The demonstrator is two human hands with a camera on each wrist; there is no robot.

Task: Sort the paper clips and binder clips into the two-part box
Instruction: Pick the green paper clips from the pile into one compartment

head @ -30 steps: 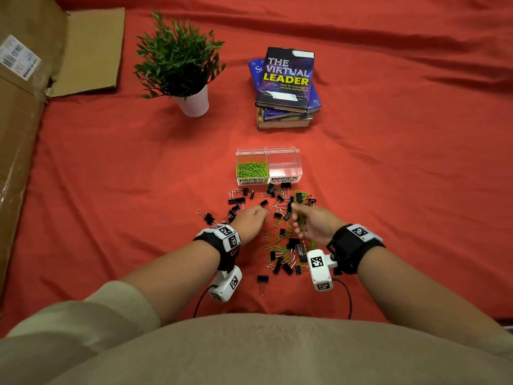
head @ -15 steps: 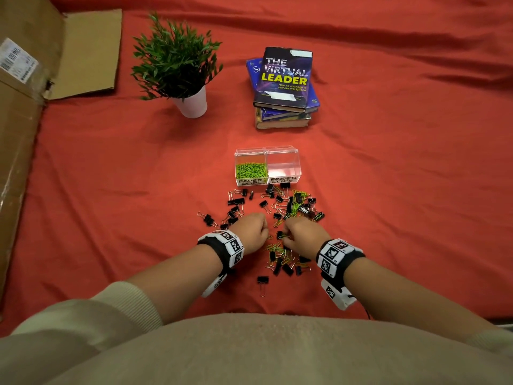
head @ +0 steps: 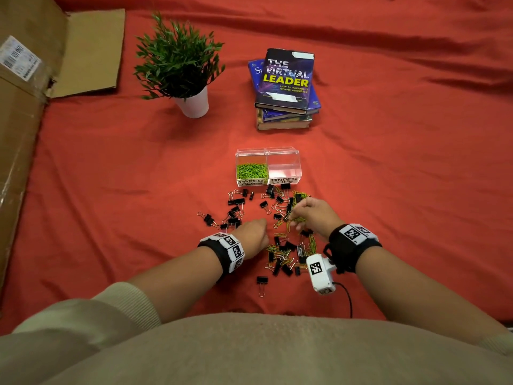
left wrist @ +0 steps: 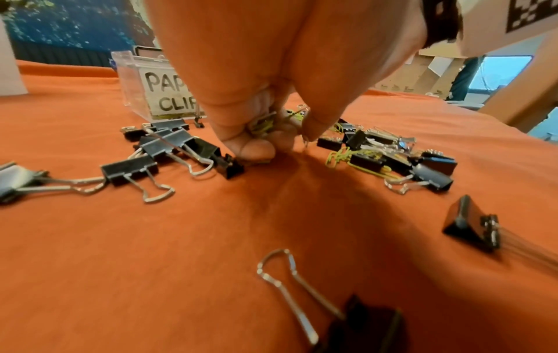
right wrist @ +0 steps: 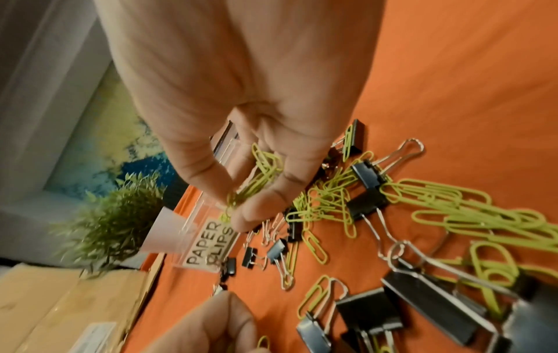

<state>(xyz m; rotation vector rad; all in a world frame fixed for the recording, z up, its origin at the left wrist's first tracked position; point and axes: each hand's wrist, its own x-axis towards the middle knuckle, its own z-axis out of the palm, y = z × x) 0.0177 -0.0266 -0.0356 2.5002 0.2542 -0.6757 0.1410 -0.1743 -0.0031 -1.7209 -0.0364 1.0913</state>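
A clear two-part box (head: 283, 159) stands on the red cloth; its left half, labelled PAPER CLIPS (head: 252, 170), holds green paper clips, and the BINDER CLIPS half (head: 283, 169) looks empty. Black binder clips (head: 236, 202) and green paper clips (head: 312, 241) lie mixed in a pile in front of it. My left hand (head: 256, 233) rests as a fist on the cloth beside the pile, with green paper clips (left wrist: 262, 124) inside the curled fingers. My right hand (head: 298, 215) hovers over the pile's right side and pinches a bunch of green paper clips (right wrist: 261, 174).
A potted plant (head: 191, 102) and a stack of books (head: 286, 87) stand beyond the box. A large cardboard box (head: 22, 107) runs along the left edge. One stray binder clip (head: 261, 283) lies nearest my body.
My right hand, down in the pile half a second ago, has risen and moved right and away from me with paper clips. The left fist has barely moved.
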